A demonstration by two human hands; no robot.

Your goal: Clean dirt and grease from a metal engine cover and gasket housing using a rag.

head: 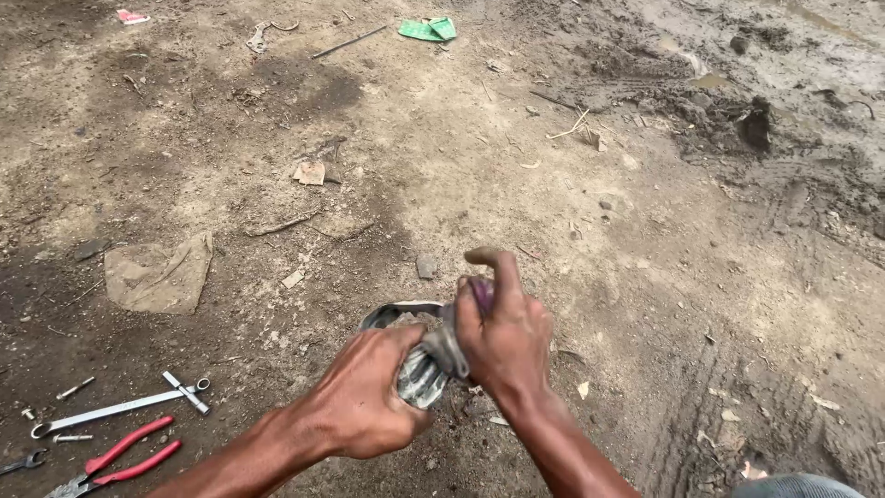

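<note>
Both my hands meet low in the middle of the head view, over bare dirt ground. My left hand (369, 397) wraps around a grimy grey metal part (419, 376) with ridged fins. My right hand (502, 337) grips the same part from the right, its thumb raised, and also pinches a dark purple piece (481, 293) against it. A dirty rag or band (396, 312) curls out behind the part. My fingers hide most of the part's shape.
Tools lie at bottom left: red-handled pliers (120, 459), a long ring spanner (111, 411), a small T-shaped tool (187, 393), loose bolts (74, 388). A flat dusty cloth (157, 274) lies left. Green litter (428, 29) and muddy ruts (737, 120) are farther off.
</note>
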